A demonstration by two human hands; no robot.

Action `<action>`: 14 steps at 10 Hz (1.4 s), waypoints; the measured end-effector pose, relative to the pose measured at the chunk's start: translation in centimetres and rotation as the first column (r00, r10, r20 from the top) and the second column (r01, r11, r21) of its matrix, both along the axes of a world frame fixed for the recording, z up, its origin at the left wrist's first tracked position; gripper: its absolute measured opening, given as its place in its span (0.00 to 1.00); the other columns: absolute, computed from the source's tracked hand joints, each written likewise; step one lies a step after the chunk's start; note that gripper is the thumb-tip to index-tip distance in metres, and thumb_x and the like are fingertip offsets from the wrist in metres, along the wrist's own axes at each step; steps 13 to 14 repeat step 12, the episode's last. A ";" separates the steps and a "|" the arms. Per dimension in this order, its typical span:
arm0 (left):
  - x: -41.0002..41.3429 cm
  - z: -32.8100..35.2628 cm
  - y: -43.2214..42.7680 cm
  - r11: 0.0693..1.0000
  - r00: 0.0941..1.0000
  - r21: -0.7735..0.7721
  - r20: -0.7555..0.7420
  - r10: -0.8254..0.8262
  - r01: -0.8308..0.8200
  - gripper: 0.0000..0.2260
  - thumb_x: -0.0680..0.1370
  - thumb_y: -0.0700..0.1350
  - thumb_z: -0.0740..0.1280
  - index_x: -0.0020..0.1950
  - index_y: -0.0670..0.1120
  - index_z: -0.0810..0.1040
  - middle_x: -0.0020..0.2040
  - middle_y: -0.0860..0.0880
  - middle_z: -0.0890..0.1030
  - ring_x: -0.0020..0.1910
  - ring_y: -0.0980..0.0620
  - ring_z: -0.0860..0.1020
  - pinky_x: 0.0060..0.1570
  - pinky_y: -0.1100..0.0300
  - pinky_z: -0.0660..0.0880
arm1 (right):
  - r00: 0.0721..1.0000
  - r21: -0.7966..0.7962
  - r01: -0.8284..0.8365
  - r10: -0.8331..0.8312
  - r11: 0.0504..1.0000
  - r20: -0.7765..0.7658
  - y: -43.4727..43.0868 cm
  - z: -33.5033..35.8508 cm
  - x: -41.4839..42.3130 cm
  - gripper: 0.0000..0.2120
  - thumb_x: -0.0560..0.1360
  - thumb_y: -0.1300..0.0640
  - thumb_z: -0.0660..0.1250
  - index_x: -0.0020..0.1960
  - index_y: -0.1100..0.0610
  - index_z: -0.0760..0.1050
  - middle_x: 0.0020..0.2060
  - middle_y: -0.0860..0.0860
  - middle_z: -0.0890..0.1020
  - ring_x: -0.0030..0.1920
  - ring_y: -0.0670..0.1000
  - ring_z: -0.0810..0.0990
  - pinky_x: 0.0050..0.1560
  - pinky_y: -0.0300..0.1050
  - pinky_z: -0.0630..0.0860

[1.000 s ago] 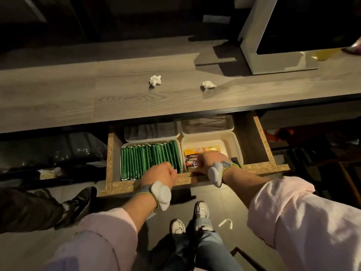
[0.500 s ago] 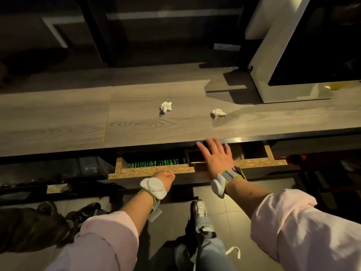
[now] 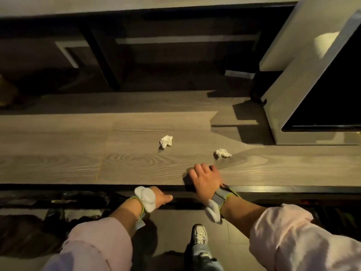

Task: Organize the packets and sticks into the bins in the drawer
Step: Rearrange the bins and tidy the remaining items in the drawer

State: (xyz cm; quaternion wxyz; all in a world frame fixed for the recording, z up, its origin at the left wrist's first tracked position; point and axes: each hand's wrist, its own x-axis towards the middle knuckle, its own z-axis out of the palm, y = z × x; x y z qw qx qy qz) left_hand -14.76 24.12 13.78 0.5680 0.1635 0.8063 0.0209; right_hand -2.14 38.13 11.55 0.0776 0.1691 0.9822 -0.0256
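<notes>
The drawer (image 3: 187,201) is shut under the wooden countertop (image 3: 78,153), so the bins, packets and sticks are all hidden. My left hand (image 3: 162,198) is low against the dark drawer front, just below the counter's edge. Its thumb points right and its fingers are out of sight behind the wrist. My right hand (image 3: 205,178) rests on the front edge of the countertop, knuckles up, fingers bent loosely onto the wood, holding nothing.
Two crumpled white paper bits (image 3: 166,141) (image 3: 222,153) lie on the countertop beyond my right hand. A large white-framed unit with a dark screen (image 3: 293,98) stands at the right. My shoe (image 3: 199,234) is on the tiled floor below.
The drawer slid from open to fully shut. My right hand left the right bin and moved up onto the counter edge. My left hand followed the drawer front inward. The view tilted up.
</notes>
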 end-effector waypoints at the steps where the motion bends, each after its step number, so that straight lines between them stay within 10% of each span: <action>1: -1.7 1.7 2.9 0.970 0.972 0.072 0.071 0.226 -0.231 0.16 0.81 0.52 0.56 0.39 0.44 0.73 0.36 0.48 0.77 0.22 0.61 0.75 0.26 0.67 0.68 | 1.000 -0.074 -0.006 0.006 0.997 0.003 3.5 2.3 -1.3 0.24 0.65 0.34 0.64 0.49 0.51 0.78 0.47 0.51 0.80 0.51 0.55 0.78 0.49 0.50 0.72; 2: -3.9 1.9 6.2 0.827 0.863 0.405 -0.152 0.482 -0.390 0.15 0.79 0.46 0.63 0.34 0.41 0.70 0.32 0.44 0.73 0.20 0.54 0.76 0.26 0.66 0.70 | 0.975 -0.131 0.200 -0.210 0.971 -0.068 7.0 3.7 -2.3 0.17 0.75 0.42 0.58 0.59 0.49 0.74 0.57 0.52 0.76 0.61 0.56 0.71 0.57 0.49 0.67; 3: -5.1 2.0 7.8 0.843 0.801 0.521 -0.444 0.402 -0.135 0.10 0.74 0.46 0.68 0.55 0.46 0.78 0.55 0.44 0.76 0.49 0.42 0.80 0.51 0.59 0.75 | 0.921 -0.094 0.388 -0.385 0.917 0.052 8.9 4.0 -2.2 0.20 0.74 0.41 0.61 0.63 0.47 0.69 0.61 0.52 0.70 0.64 0.56 0.68 0.60 0.52 0.67; 5: -6.6 1.2 8.8 0.953 0.825 0.294 -0.555 0.103 0.079 0.29 0.74 0.52 0.67 0.73 0.59 0.61 0.72 0.46 0.61 0.70 0.42 0.65 0.68 0.49 0.67 | 0.859 -0.308 0.494 -0.401 0.813 0.319 11.2 3.4 -1.8 0.19 0.77 0.46 0.62 0.65 0.50 0.64 0.61 0.56 0.67 0.57 0.61 0.77 0.53 0.51 0.74; 8: -8.7 1.7 9.5 0.928 0.804 0.323 -0.593 0.045 0.186 0.13 0.74 0.51 0.66 0.57 0.50 0.73 0.62 0.46 0.71 0.58 0.42 0.74 0.57 0.51 0.74 | 0.808 -0.465 0.589 -0.502 0.661 0.309 10.8 4.2 -4.3 0.12 0.76 0.51 0.64 0.57 0.53 0.75 0.55 0.54 0.80 0.57 0.56 0.78 0.55 0.44 0.73; 10: -11.7 1.2 11.8 0.902 0.798 0.290 -0.596 -0.092 0.320 0.27 0.75 0.51 0.65 0.73 0.58 0.61 0.77 0.47 0.53 0.73 0.42 0.59 0.70 0.47 0.65 | 0.775 -0.525 0.618 -0.567 0.585 0.280 9.7 4.3 -6.8 0.10 0.75 0.51 0.66 0.55 0.51 0.77 0.53 0.51 0.82 0.55 0.53 0.80 0.56 0.44 0.74; 14: -12.5 0.0 11.9 0.844 0.814 0.341 -0.555 -0.175 0.414 0.18 0.76 0.35 0.56 0.62 0.47 0.75 0.63 0.42 0.71 0.64 0.41 0.72 0.64 0.54 0.70 | 0.775 -0.559 0.590 -0.601 0.582 0.193 9.5 4.1 -8.3 0.12 0.76 0.54 0.65 0.58 0.57 0.76 0.51 0.54 0.83 0.51 0.53 0.80 0.49 0.39 0.72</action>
